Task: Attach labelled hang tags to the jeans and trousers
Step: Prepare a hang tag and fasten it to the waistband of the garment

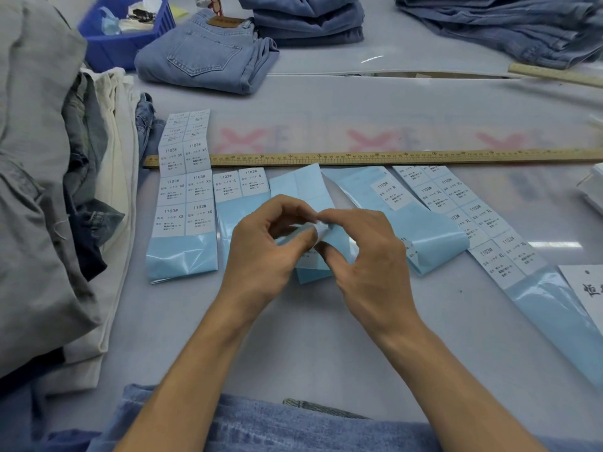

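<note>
Several blue backing strips carrying white size labels lie side by side on the table below a long wooden ruler [359, 157]. The XS strip [182, 203] is at the left, the XL strip [470, 216] at the right. My left hand [261, 246] and my right hand [362, 252] meet over the middle strip [301, 187]. Both pinch a small white label [321, 228] at its curled blue edge. A white hang tag [584, 288] with black writing lies at the right edge. Folded light-blue jeans [202, 57] sit at the back.
A heap of grey, cream and dark trousers [49, 177] fills the left side. A blue plastic bin [124, 31] stands at the back left. Stacks of denim [310, 21] and spread jeans [509, 24] lie at the back, with a second ruler [554, 75]. Blue denim [293, 429] lies at the near edge.
</note>
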Demonstrator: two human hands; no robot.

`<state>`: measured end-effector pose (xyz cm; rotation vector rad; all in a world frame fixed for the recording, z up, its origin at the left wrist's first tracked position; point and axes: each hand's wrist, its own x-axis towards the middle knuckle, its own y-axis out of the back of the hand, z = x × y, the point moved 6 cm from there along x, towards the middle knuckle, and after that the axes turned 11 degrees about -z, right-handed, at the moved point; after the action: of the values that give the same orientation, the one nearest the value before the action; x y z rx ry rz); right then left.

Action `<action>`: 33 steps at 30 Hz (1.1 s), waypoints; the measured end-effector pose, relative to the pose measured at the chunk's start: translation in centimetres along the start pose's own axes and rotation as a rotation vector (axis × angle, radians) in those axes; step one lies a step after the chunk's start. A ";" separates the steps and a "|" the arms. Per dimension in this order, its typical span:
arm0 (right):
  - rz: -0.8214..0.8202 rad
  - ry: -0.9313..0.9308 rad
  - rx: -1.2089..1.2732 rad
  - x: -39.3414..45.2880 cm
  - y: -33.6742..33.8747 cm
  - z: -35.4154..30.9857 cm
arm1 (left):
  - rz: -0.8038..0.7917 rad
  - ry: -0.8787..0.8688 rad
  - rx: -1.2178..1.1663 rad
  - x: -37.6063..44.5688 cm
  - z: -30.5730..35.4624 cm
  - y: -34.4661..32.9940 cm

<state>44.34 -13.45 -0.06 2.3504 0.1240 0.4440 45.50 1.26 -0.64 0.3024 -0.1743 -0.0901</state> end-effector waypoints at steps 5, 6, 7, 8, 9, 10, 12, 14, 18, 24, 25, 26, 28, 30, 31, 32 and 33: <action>0.099 -0.034 -0.012 -0.2 0.8 0.3 | 0.188 -0.120 0.433 -0.2 0.9 1.8; 0.103 -0.032 -0.006 -0.3 0.8 0.2 | 0.134 -0.116 0.407 -0.1 0.8 1.5; 0.102 -0.027 0.000 -0.3 0.8 0.2 | 0.073 -0.102 0.372 -0.1 0.7 1.1; 0.098 -0.023 0.004 -0.3 0.7 0.1 | 0.012 -0.083 0.317 -0.1 0.6 0.5; 0.093 -0.022 0.006 -0.2 0.7 0.1 | -0.037 -0.060 0.246 -0.1 0.6 0.0; 0.084 -0.023 0.007 -0.2 0.6 0.1 | -0.070 -0.037 0.165 -0.1 0.5 -0.5; 0.064 -0.003 0.001 -0.2 0.4 -0.1 | -0.086 -0.009 0.054 0.0 0.5 -0.9; 0.079 0.040 -0.019 -0.2 0.5 -0.6 | -0.046 0.052 -0.031 0.1 -0.2 -0.8; 0.162 0.059 -0.050 -0.2 1.1 -0.8 | 0.038 0.205 -0.324 0.0 -1.7 -0.3; 0.003 0.014 0.011 -0.1 0.0 -0.6 | 0.007 0.250 -0.592 -0.1 -1.9 -0.7; -0.001 0.019 0.008 -0.1 0.0 -0.6 | -0.004 0.258 -0.588 -0.1 -1.9 -0.8; 0.000 0.026 0.009 -0.2 0.0 -0.6 | -0.005 0.270 -0.574 -0.1 -2.1 -0.8; 0.019 0.035 0.024 -0.2 0.1 -0.6 | 0.022 0.317 -0.531 -0.1 -2.6 -0.8; 0.053 0.045 0.011 -0.2 0.4 -0.7 | 0.061 0.353 -0.484 -0.2 -3.1 -0.5; 0.066 0.051 -0.011 -0.2 0.4 -0.7 | 0.072 0.356 -0.469 -0.1 -3.2 -0.4; 0.072 0.054 -0.033 -0.2 0.5 -0.8 | 0.079 0.355 -0.466 -0.1 -3.3 -0.3; 0.071 0.054 -0.050 -0.2 0.5 -0.8 | 0.083 0.354 -0.472 -0.1 -3.2 -0.3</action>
<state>43.87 -13.32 0.71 2.3004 0.0547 0.5396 46.00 1.94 -3.79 -0.1621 0.1864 0.0066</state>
